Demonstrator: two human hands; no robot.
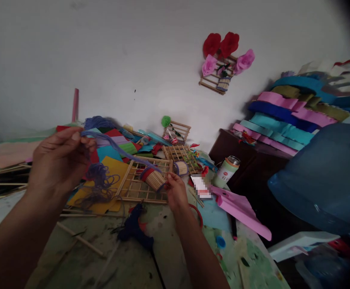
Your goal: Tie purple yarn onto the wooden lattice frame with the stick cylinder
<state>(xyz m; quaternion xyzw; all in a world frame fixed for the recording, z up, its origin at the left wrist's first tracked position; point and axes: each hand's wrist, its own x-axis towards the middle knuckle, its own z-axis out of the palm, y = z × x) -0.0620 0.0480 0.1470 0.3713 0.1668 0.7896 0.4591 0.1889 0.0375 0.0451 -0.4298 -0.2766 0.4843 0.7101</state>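
Left hand [57, 160] raised at left, thumb and fingertips pinched together on a strand of purple yarn [122, 151]; yarn runs slantwise down to the right, meeting the near-left rim of a small stick cup [154, 180]; cup tilted, pale sticks side by side, a red band near its upper end, purple yarn round the rim; right hand [176, 190] pinches the cup's lower right end between thumb and fingers; cup sits in front of a wooden lattice frame [126, 188], whether touching it I cannot tell.

Below the left hand, a loose tangle of purple yarn [98, 174] over a yellow sheet [110, 206]; just beyond the right hand, a second stick cup [181, 168], also purple-rimmed; nearer the wearer, a dark blue glue gun [135, 228] lies on the table [168, 257], between the forearms; right of the right hand, a pale green jar [228, 170] and a pink sheet [241, 212], edge curled.

On the wall, a stick frame [212, 83] with two red and two pink paper flowers; far right, coloured paper rolls [286, 108] stacked on a dark cabinet [255, 160].
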